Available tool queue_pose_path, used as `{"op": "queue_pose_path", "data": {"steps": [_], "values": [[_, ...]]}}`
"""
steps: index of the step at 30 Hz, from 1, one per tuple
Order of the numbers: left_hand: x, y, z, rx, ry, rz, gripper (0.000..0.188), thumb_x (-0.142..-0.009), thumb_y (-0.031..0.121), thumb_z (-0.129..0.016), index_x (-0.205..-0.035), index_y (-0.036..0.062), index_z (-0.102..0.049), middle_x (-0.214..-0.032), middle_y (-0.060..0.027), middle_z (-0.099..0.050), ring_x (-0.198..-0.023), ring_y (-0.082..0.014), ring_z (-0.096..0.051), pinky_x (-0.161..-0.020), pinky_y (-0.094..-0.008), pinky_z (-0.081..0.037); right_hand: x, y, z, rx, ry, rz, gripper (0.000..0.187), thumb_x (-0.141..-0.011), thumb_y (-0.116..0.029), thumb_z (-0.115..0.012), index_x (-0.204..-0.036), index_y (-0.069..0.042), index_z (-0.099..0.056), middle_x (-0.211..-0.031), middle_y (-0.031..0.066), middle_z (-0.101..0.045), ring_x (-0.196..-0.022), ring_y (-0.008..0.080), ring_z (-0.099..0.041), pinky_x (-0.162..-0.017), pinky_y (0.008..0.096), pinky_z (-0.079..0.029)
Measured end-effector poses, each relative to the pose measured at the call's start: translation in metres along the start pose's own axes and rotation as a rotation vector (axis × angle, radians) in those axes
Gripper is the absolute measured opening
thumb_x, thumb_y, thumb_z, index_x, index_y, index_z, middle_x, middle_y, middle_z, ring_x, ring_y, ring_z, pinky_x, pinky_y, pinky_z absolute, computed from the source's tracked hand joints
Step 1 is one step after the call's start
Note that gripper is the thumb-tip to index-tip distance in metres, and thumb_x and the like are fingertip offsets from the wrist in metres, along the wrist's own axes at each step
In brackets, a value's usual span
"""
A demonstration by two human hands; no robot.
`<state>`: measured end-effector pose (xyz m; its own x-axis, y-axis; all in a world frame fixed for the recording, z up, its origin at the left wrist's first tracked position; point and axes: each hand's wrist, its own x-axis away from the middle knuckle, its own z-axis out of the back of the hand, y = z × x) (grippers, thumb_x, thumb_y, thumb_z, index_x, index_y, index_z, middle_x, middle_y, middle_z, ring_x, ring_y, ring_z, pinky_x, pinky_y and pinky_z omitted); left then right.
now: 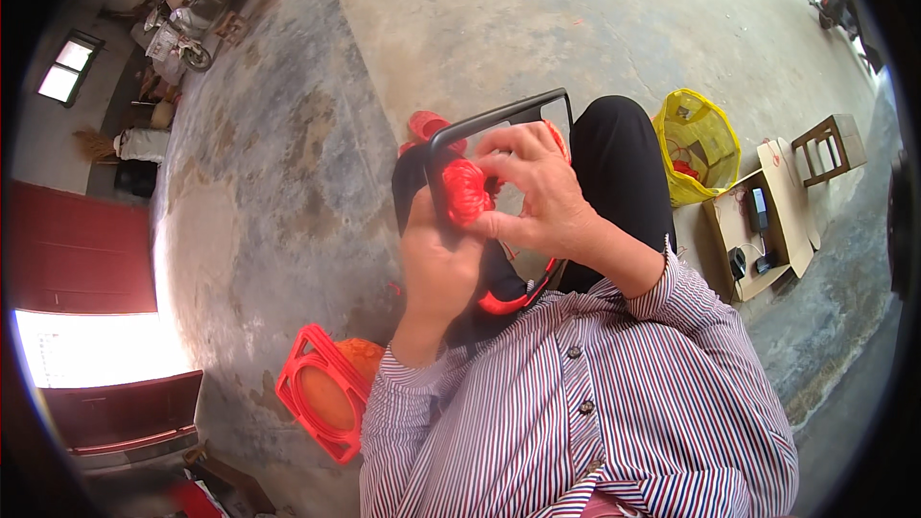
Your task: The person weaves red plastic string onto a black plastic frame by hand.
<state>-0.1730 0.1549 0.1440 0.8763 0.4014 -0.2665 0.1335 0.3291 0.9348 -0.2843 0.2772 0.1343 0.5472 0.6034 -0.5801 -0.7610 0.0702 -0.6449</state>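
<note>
Red bundle [464, 194] near picture centre, about 12 o'clock, at the left side of a black-edged frame [499, 115] over the lap. Right hand [539, 194]: grip pinching the bundle, thumb and fingers curled on its edge. Left hand [441, 254]: below the bundle, against the frame side; fingers hidden, can't tell if grip is clenched. Yellow bin [696, 190] at 2 o'clock, red stuff inside. Cardboard box [794, 201] at 3, dark devices inside. Red plastic piece [299, 350] on floor at 7.
</note>
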Motion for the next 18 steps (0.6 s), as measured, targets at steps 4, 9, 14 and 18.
{"op": "queue_pose_path", "data": {"steps": [4, 9, 14, 18], "values": [[0.003, -0.007, 0.002, 0.063, -0.024, 0.048, 0.055, -0.081, -0.005, -0.060, -0.132, 0.0002, -0.040, -0.113, -0.0122, -0.058, -0.104, -0.0198, -0.059, -0.090, -0.0322, -0.048, -0.001, 0.004, -0.012, -0.144, 0.067, -0.081, 0.039, -0.072, -0.027, -0.074, -0.102, -0.003, -0.066, -0.106, 0.0089, -0.058, -0.101, 0.0286, -0.050, -0.089, 0.0381, -0.042], [0.005, -0.014, 0.014, -0.149, 0.078, 0.074, 0.064, -0.077, -0.001, -0.066, -0.133, -0.0001, -0.037, -0.120, -0.0141, -0.054, -0.101, -0.0199, -0.058, -0.088, -0.0318, -0.047, -0.003, -0.003, 0.025, -0.994, 0.363, -0.333, 0.036, -0.095, -0.028, -0.056, -0.117, 0.001, -0.054, -0.108, 0.0101, -0.060, -0.100, 0.0216, -0.058, -0.092, 0.0348, -0.045], [0.010, -0.023, 0.038, 0.256, 0.037, 0.513, 0.029, -0.088, 0.011, -0.061, -0.111, -0.0051, -0.053, -0.072, -0.0121, -0.064, -0.060, -0.0160, -0.060, -0.060, -0.0254, -0.049, 0.030, -0.016, 0.062, -1.358, -0.041, -0.417, 0.044, -0.099, -0.039, -0.048, -0.118, 0.001, -0.049, -0.095, 0.0094, -0.063, -0.080, 0.0197, -0.065, -0.071, 0.0314, -0.052], [0.009, -0.028, 0.044, 0.294, 0.005, 0.507, 0.018, -0.091, 0.015, -0.059, -0.096, -0.0029, -0.057, -0.071, -0.0148, -0.065, -0.058, -0.0169, -0.061, -0.057, -0.0260, -0.049, 0.076, -0.021, 0.031, -1.143, -0.251, -0.741, 0.038, -0.096, -0.035, -0.057, -0.114, -0.003, -0.053, -0.086, 0.0012, -0.058, -0.072, 0.0095, -0.058, -0.066, 0.0249, -0.048]]}}
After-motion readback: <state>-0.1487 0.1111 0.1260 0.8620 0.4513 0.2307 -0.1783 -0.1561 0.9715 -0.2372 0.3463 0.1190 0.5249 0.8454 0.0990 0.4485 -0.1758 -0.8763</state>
